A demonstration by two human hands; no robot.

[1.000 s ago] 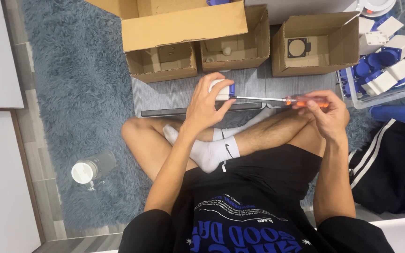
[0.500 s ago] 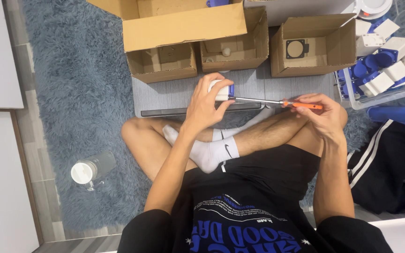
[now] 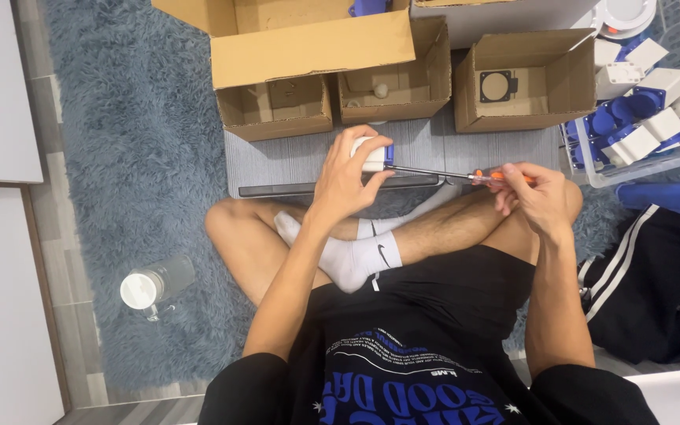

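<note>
Boxes [image 3: 403,71] behind board [image 3: 434,149]; bottle [image 3: 151,285] left of knee [image 3: 226,224].

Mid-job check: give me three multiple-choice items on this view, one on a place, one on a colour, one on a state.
1. Where does the lidded clear bottle lie?
A. On the blue rug by the person's left knee
B. Inside a cardboard box
C. In the clear bin

2. What colour is the screwdriver handle?
A. Green
B. Orange
C. Black

3. How is the white and blue part held?
A. Lying loose on the mat
B. Gripped in the left hand, screwdriver tip against it
C. Resting in the right hand

Answers: 1 A, it lies on the rug beside the knee. 2 B, orange shows at the right fingers. 3 B, left fingers wrap it.
</note>
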